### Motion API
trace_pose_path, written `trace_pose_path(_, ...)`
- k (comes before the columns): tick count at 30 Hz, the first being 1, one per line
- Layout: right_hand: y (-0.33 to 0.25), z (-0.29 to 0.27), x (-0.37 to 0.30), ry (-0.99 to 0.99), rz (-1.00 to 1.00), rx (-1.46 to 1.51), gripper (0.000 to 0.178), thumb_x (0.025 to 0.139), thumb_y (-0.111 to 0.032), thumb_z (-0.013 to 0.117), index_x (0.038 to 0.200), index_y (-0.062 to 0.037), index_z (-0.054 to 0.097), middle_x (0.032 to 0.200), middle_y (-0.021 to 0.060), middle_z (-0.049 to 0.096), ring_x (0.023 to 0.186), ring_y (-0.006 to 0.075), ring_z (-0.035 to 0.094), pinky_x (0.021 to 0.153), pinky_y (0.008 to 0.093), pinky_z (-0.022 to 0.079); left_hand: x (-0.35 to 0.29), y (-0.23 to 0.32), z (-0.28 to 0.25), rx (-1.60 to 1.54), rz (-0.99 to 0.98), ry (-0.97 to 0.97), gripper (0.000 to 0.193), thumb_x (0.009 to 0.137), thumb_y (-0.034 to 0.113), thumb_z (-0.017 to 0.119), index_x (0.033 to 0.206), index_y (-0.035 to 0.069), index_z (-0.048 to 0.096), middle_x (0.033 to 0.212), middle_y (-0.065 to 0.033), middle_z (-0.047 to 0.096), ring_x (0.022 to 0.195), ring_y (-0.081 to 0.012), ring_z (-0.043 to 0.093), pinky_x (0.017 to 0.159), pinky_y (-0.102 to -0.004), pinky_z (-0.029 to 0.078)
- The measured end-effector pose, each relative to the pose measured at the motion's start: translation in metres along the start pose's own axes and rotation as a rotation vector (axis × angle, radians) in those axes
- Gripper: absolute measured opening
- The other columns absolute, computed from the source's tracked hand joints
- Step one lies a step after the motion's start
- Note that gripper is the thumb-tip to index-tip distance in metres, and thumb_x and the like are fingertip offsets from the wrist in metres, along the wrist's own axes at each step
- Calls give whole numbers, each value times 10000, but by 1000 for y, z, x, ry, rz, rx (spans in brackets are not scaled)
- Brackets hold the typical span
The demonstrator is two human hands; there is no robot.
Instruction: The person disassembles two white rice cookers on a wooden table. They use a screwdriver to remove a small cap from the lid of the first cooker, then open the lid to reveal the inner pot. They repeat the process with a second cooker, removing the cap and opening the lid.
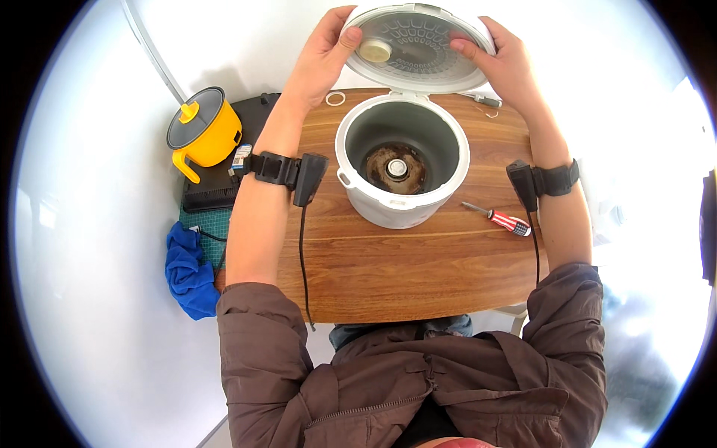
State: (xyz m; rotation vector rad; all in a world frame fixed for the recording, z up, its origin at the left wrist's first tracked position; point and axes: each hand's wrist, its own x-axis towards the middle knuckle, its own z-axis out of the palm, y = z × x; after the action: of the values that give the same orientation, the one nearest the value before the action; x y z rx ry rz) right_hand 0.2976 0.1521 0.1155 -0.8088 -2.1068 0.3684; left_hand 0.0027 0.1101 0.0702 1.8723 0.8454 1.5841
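The white rice cooker stood open near the middle of the table's far edge, its grey-walled cavity showing a brown-stained plate with a pale round centre. Its lid was tipped up at the hinge, inner side facing the wearer, the top of it running to the upper border of the view.

The left hand pinched the lid's left rim, thumb in front beside a cream round cap; the right hand pinched the opposite rim, thumb against the inner face. Most of the fingers were hidden behind the lid, so how far they wrapped round could not be told.

Toward the table's right edge lay a screwdriver with a red, white and blue handle. At the far edge were a white ring, left of the cooker, and a dark-ended tool near the right forearm, too small to identify.

The left forearm stood in the way of the table's left edge and covered part of a black object, whose kind was unclear. On that sat a yellow pot; nearer lay a green mat and a crumpled blue cloth. Black devices were strapped on both forearms, cables dangling. Glare washed out the far right.
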Motion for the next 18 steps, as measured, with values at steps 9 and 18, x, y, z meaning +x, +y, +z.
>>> trace_pose_path(9, 1, 3, -2, 12, -33, -20, 296, 974, -324, 740, 1149, -86, 727, 970, 26, 753, 888, 110, 662, 824, 313, 529, 2, -8, 1, 105, 49, 19, 422, 1078, 327, 584, 1358, 21, 506, 1203, -56, 598, 1119, -139, 531, 989, -304, 453)
trace_pose_path(18, -1, 4, -7, 29, -17, -38, 343, 982, -364, 723, 1184, -87, 707, 972, 46, 757, 906, 126, 682, 823, 322, 536, 9, 14, 18, 60, 206, 63, 486, 1036, 372, 658, 1343, 1, 589, 1196, -58, 642, 1120, -140, 569, 982, -296, 464)
